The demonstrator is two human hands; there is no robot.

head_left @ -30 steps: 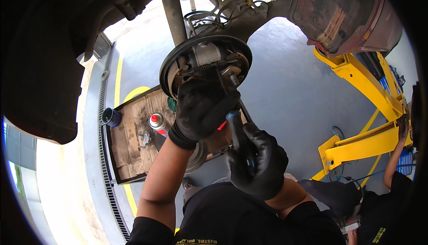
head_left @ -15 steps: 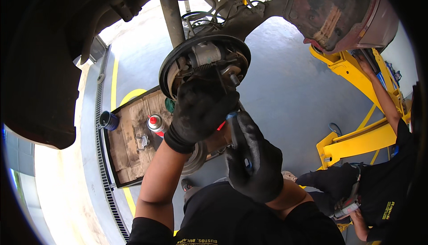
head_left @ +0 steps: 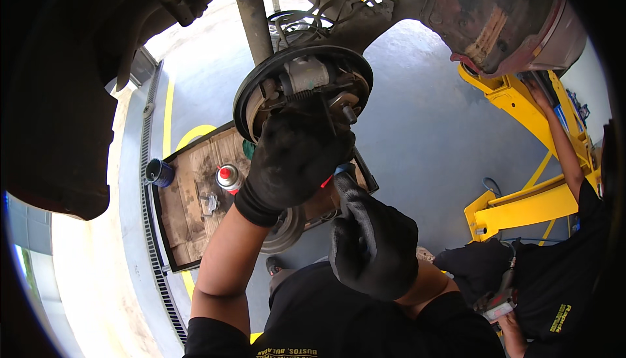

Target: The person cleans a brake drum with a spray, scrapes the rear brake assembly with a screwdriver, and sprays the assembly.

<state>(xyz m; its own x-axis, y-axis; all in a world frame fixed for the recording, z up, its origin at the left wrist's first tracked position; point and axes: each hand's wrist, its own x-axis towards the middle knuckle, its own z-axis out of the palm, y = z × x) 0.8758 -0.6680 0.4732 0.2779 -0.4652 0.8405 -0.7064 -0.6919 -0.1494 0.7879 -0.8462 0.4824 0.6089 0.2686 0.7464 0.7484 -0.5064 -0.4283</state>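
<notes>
An opened drum brake assembly (head_left: pixel 242 100) hangs ahead of me, with a grey cylinder (head_left: pixel 306 74) and a coil spring (head_left: pixel 301 95) near its top. My left hand (head_left: pixel 297 159), in a black glove, reaches into its lower part. Its fingers are curled, but what they grip is hidden. Just below and to the right, my gloved right hand (head_left: pixel 373 244) is closed around a hand tool (head_left: pixel 343 169), of which only a blue end shows. A small red piece (head_left: pixel 327 180) sticks out between both hands; which tool it belongs to is unclear.
Below stands a cardboard-lined tray (head_left: pixel 182 227) with a red-capped spray can (head_left: pixel 228 177), a blue can (head_left: pixel 160 173) and a metal part (head_left: pixel 208 205). A round metal drum (head_left: pixel 287 235) is beside it. Yellow lift arms (head_left: pixel 521 218) and a co-worker (head_left: pixel 548 273) holding a power tool are at right.
My right fingers have curled in more, covering the dark handle that showed along them before. My left hand stays at the brake. The whole view has shifted slightly.
</notes>
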